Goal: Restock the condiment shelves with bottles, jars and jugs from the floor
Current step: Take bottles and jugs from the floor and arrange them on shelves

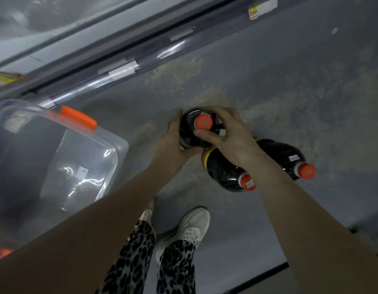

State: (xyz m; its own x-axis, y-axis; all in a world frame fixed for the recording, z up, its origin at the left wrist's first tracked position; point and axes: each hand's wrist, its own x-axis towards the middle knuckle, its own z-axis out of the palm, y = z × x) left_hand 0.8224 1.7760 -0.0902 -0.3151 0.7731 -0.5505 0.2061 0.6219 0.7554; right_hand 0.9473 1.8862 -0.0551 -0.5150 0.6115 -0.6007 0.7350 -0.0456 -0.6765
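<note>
Between the curled fingers [209, 136] of the left hand [173, 143] and right hand [230, 134], a dark bottle [189, 129] stands on the floor [289, 81], two more bottles [222, 170] just right of them. It looks full, so probably heavy, its smooth plastic slippery and slightly yielding. Left fingers should wrap the body, right fingers close under the orange cap [203, 122].

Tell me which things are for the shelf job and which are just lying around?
For the job:
- held bottle, in the left grip and right grip
- middle bottle and right bottle, lying on the floor
- shelf

Just lying about:
- clear bin
- white shoes
</note>
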